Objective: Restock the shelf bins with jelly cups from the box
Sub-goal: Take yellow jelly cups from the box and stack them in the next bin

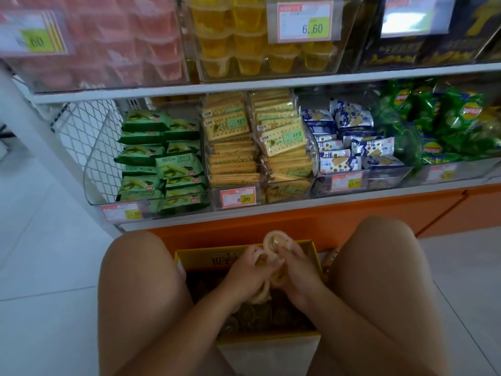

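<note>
Shelf (271,85) fills the upper frame and you crouch in front of it, knees (141,267) either side of the box. On the upper tier are a pink bin (108,87) at left and a yellow bin (271,75) at centre with a price tag (303,21) on its front; both look well stocked through the clear walls. Cookie packs (162,158) on the lower tier are not part of the task. The box (244,257) sits open on the floor (40,240) with loose cups (260,313) covering its bottom. Your left hand (250,272) and right hand (296,272) meet over its far half. Both have fingers curled round one bunch of held cups (273,241), squeezed between them, well below the bins. The bunch's long axis seems to run away from you toward the shelf. The top cup shows its round face up at the camera; blur hides the rest. Risks, as a judgement: only the squeeze of your hands holds the bunch, so easing either hand on the lift could drop cups back into the box or onto the floor. Raising it to a full bin may nudge stacked cups or catch the price tag. The held colour is unclear, so check it before you choose a bin.
</note>
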Demonstrator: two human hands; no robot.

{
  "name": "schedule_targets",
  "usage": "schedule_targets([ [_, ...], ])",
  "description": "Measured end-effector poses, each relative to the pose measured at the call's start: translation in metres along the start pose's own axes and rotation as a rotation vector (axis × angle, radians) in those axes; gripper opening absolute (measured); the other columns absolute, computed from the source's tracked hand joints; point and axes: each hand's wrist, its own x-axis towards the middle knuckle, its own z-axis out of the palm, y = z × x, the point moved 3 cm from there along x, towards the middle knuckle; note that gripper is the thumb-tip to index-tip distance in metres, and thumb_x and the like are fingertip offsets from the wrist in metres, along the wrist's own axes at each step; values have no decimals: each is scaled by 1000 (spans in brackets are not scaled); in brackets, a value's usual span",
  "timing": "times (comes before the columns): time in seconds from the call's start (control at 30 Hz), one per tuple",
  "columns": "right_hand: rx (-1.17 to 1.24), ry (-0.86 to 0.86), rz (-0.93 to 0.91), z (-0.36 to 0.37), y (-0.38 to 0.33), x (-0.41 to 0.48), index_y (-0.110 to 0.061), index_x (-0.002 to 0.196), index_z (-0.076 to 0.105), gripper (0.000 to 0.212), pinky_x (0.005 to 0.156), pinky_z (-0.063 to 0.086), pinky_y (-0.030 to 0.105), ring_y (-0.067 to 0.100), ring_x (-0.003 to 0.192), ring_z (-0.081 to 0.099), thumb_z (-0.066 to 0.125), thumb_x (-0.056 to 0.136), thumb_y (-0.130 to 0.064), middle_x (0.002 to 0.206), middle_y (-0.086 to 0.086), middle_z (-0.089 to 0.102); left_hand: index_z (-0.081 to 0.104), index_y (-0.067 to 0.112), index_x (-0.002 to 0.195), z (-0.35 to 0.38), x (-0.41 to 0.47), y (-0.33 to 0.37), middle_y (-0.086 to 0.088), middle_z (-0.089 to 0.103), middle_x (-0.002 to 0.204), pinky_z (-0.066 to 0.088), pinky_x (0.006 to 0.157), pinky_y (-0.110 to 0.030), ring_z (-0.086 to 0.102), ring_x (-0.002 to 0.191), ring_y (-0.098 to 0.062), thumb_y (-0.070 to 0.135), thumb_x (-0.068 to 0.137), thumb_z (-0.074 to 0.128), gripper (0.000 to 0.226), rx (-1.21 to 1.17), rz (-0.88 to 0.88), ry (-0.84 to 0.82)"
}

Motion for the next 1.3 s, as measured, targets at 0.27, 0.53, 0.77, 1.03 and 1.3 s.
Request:
schedule_targets([
  [0.27,-356,142,-427,33,-91,-31,-30,104,67,16,91,52,45,15,92,68,54,96,-34,93,-5,73,61,31,104,-25,-19,77,5,70,94,50,70,-25,67,83,-11,53,83,67,31,37,92,-17],
  [0.53,-538,-8,-768,102,-242,-95,-25,104,64,12,53,46,18,12,57,62,58,94,-21,69,-3,69,63,45,98,-79,-53,226,20,69,78,48,65,-11,66,70,3,41,94,56,8,116,390,21],
  [0.77,-852,-10,-1019,138,-420,-144,-21,93,69,8,73,50,27,9,73,69,67,86,-24,83,-4,74,67,54,92,-151,-92,340,9,73,90,55,68,-36,69,67,-18,36,89,59,19,211,736,179],
  [1.03,-1535,204,-940,200,-540,-51,-27,110,69,20,88,42,21,10,102,58,58,94,-33,116,-5,66,64,53,98,-212,-62,401,15,72,91,54,78,-36,68,77,-4,28,93,60,26,385,862,386],
  [1.3,-1793,174,-842,243,-591,53,-16,111,66,27,83,49,28,21,102,63,63,89,-31,115,5,67,66,44,94,-238,-35,433,19,72,88,52,76,-27,68,77,-3,32,93,60,14,501,838,440],
])
